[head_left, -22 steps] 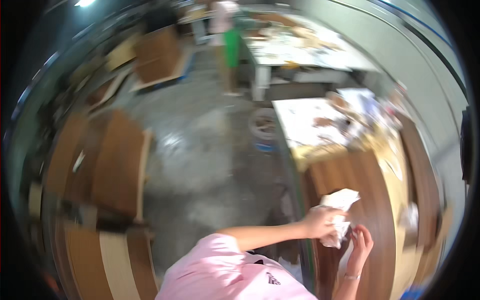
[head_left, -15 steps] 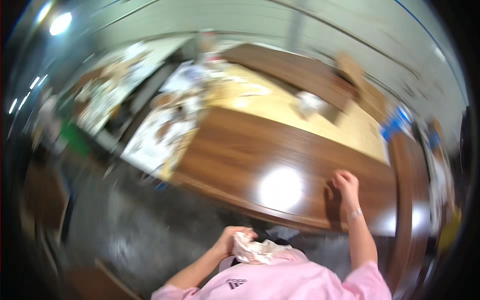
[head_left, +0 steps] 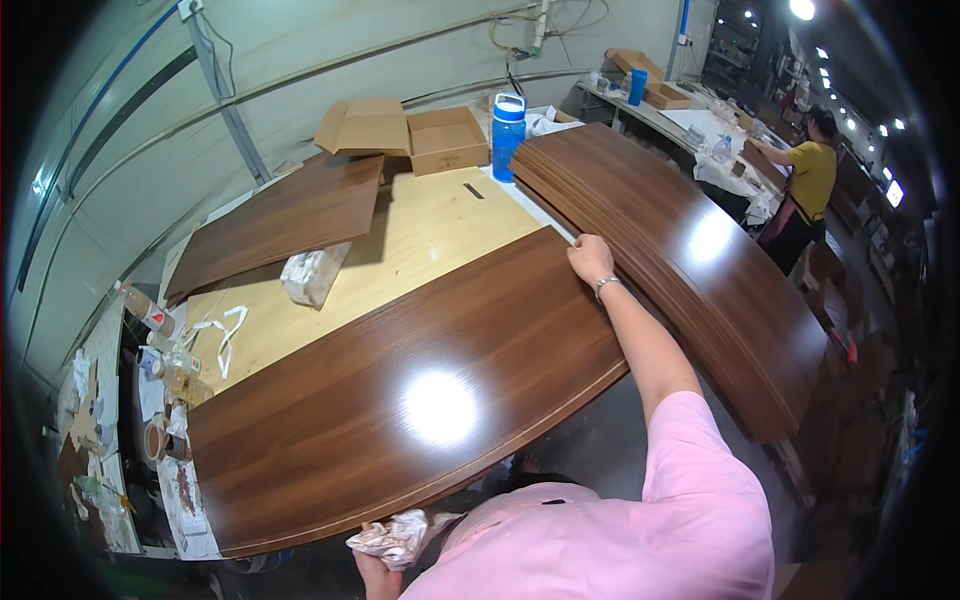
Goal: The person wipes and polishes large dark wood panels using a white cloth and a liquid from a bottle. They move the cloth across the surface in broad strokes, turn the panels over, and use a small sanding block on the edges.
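A long brown wood-grain panel point(head_left: 330, 400) with a curved near edge lies across the pale worktable point(head_left: 430, 225) in front of me. At its right end, my right hand point(head_left: 592, 260) has its fingers curled over the edge, gripping the panel beside a stack of similar panels. My left hand point(head_left: 375, 572) is low, near the panel's front edge, closed on a crumpled white cloth point(head_left: 392, 540) with brownish stains. Part of that hand is hidden by the cloth.
Stacked brown panels point(head_left: 690, 250) stand at the right. Behind lie another panel point(head_left: 280, 225) propped on a white wrapped block point(head_left: 313, 275), open cardboard boxes point(head_left: 447, 140) and a blue bottle point(head_left: 508, 140). Bottles point(head_left: 180, 380) crowd the left. A person in yellow point(head_left: 810, 180) works far right.
My view has swung to the right and steadied. My right hand has gone from above the panel to its right end. The cloth is still in my left hand.
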The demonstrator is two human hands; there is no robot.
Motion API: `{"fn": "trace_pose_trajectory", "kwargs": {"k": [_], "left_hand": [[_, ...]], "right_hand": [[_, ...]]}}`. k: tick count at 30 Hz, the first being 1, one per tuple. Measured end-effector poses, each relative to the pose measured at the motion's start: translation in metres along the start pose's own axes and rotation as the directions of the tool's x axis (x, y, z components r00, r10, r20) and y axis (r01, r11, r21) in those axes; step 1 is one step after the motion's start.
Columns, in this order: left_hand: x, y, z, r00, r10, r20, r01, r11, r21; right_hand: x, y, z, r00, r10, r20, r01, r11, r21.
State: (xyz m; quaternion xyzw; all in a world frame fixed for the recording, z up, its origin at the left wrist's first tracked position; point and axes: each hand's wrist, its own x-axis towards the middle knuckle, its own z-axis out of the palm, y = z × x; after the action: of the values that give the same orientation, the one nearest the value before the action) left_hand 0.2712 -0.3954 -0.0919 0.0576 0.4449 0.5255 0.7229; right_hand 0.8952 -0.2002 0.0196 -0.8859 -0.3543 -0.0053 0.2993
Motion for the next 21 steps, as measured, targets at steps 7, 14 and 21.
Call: {"fn": "trace_pose_trajectory", "kwargs": {"k": [7,14,21], "left_hand": [[0.001,-0.004,-0.001,0.916,0.326,0.235,-0.263,0.045,0.964],[0.001,-0.033,0.009,0.841,0.540,0.024,-0.245,0.342,0.907],[-0.025,-0.039,0.050,0.846,0.410,0.340,-0.413,0.103,0.905]], "right_hand": [[0.069,-0.035,0.046,0.966,0.125,0.225,-0.127,0.992,-0.006],[0.090,-0.034,0.063,0.926,0.224,0.305,-0.245,0.969,0.030],[0.087,-0.006,0.055,0.896,0.219,0.385,-0.283,0.952,0.117]]}}
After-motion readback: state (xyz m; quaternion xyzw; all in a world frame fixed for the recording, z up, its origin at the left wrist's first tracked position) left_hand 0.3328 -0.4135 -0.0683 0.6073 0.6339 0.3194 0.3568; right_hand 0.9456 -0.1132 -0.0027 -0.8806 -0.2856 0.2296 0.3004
